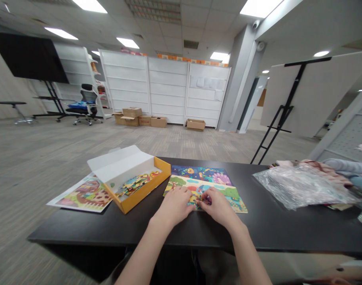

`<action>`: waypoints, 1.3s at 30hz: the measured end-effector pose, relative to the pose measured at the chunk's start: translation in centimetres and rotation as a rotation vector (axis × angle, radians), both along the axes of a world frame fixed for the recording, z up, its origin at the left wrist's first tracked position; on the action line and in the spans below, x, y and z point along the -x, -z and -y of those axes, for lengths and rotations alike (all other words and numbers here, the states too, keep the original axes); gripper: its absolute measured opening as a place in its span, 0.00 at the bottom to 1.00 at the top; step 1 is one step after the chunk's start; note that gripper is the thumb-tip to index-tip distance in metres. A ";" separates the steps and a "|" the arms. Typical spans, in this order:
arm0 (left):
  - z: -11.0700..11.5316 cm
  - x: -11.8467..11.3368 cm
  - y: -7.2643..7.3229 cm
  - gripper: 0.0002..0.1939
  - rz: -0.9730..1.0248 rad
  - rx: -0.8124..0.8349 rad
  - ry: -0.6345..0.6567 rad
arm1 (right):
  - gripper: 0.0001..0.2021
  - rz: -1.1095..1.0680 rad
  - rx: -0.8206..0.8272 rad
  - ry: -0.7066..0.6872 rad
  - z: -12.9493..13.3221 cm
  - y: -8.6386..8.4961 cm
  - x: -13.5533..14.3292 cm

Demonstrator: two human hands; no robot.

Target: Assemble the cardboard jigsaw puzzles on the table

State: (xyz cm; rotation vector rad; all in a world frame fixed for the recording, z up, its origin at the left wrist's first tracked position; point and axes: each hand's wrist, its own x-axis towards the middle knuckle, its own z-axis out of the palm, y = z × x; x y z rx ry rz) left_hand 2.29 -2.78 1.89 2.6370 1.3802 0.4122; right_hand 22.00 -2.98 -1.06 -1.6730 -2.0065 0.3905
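A colourful jigsaw puzzle (231,192) with green trees and a pale sky lies on the black table, partly over a dark blue picture sheet (198,171). My left hand (175,204) rests on the puzzle's left part, its fingers stretched over the picture and nothing seen in them. Close beside it, my right hand (218,204) pinches a small dark puzzle piece (202,201) low over the puzzle's middle; the fingers hide most of it. To the left stands an open yellow box (145,192) with a white lid, holding many loose puzzle pieces (136,184).
A printed picture sheet (88,194) lies partly under the box at the table's left edge. Clear plastic bags (302,186) and folded fabrics (323,170) are piled on the right. Beyond the table (133,231) stand an easel-like stand (283,114), cardboard boxes (131,116) and an office chair (87,103).
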 end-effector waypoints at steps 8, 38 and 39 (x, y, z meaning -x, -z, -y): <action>-1.1 0.3 0.8 0.13 0.045 0.023 -0.003 | 0.06 -0.080 -0.030 -0.024 -0.2 0.7 -0.2; -1.5 0.4 0.9 0.20 0.231 0.080 0.039 | 0.15 -0.778 0.273 0.057 -0.9 0.4 -0.8; -1.5 0.4 0.8 0.19 0.263 0.090 0.051 | 0.14 -0.760 0.280 0.050 -0.8 0.4 -0.8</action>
